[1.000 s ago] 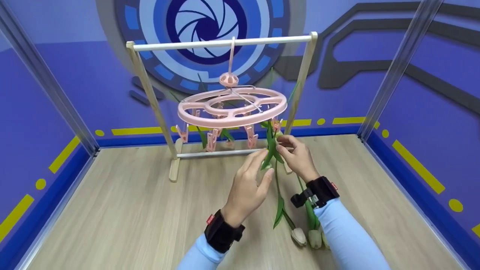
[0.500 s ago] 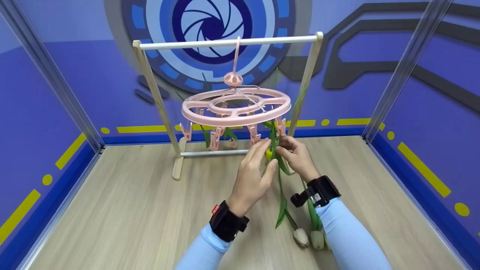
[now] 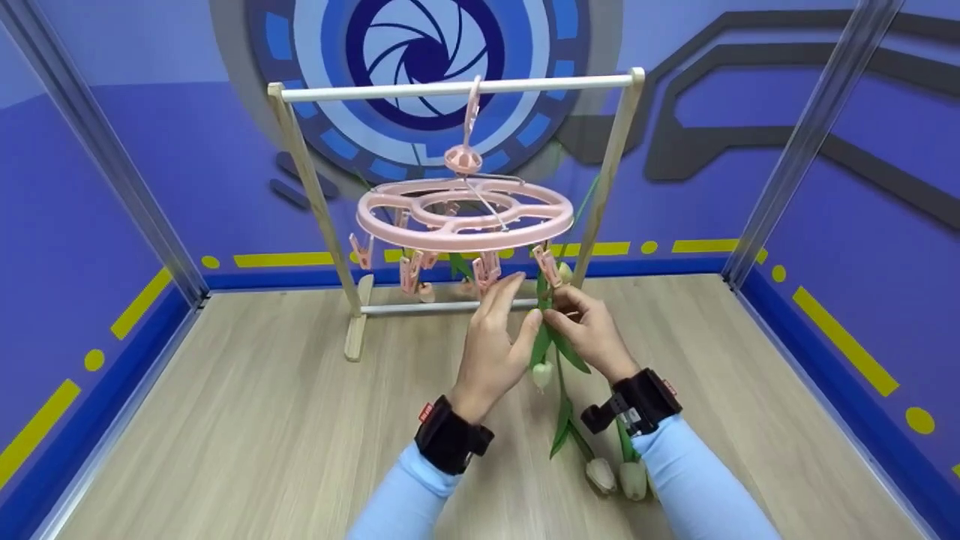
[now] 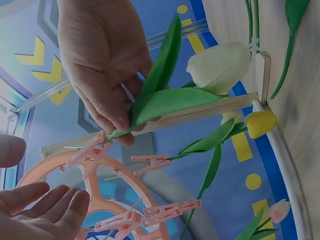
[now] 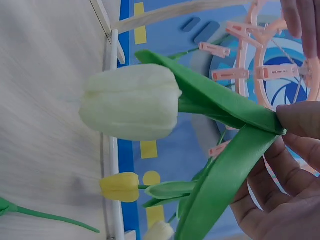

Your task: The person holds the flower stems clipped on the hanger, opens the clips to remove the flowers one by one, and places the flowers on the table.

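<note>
My right hand (image 3: 596, 334) pinches the stem of a white tulip (image 3: 541, 376) at the base of its leaves, with the bloom hanging down. The same white tulip (image 5: 132, 102) fills the right wrist view. Just above the fingers a pink clothespin (image 3: 547, 266) hangs from the round drying hanger (image 3: 465, 238); in the left wrist view the stem meets a clip (image 4: 95, 150), though its bite is partly hidden. My left hand (image 3: 491, 352) is raised beside the stem, fingers extended, holding nothing. Behind, a yellow tulip (image 4: 260, 124) hangs upside down.
The hanger hooks onto a white bar (image 3: 375, 91) of a wooden-legged stand (image 3: 315, 202). Several other clips dangle under the ring. White tulips (image 3: 601, 476) lie on the table (image 3: 300, 435) by my right forearm. A pink tulip (image 4: 279, 210) hangs farther back.
The hanger has turned slightly, its front right clip shifting left and tilting. The white bloom now shows below my hands. Both hands stay close to the stem, the right a little lower.
</note>
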Demonstrator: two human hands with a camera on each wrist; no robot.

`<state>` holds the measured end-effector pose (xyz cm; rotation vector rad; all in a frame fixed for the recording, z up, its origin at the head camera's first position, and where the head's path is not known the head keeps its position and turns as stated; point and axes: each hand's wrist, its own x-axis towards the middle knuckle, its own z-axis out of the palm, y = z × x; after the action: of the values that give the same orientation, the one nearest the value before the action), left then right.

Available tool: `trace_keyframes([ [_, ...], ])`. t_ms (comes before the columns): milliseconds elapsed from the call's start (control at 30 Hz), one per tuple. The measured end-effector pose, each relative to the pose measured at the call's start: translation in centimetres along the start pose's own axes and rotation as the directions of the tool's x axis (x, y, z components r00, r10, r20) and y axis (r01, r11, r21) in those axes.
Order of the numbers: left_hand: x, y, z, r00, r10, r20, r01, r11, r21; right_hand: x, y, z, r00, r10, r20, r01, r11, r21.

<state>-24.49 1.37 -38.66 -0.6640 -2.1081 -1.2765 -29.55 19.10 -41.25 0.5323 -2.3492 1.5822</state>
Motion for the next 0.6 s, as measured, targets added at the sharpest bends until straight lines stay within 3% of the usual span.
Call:
trace_keyframes([
  [367, 0.4, -0.9, -0.2, 0.997, -0.049, -0.051, 0.049, 0.999, -0.015, -1.4, -0.6, 1.2, 0.995, -0.095, 0.041, 0.099, 0.991, -0.093],
  [600, 0.7, -1.3, -0.3, 0.996, -0.06, -0.064, 0.057, 0.998, -0.039, -1.9, -1.2, 1.6, 0.977, -0.207, 0.056, 0.214, 0.958, -0.19],
])
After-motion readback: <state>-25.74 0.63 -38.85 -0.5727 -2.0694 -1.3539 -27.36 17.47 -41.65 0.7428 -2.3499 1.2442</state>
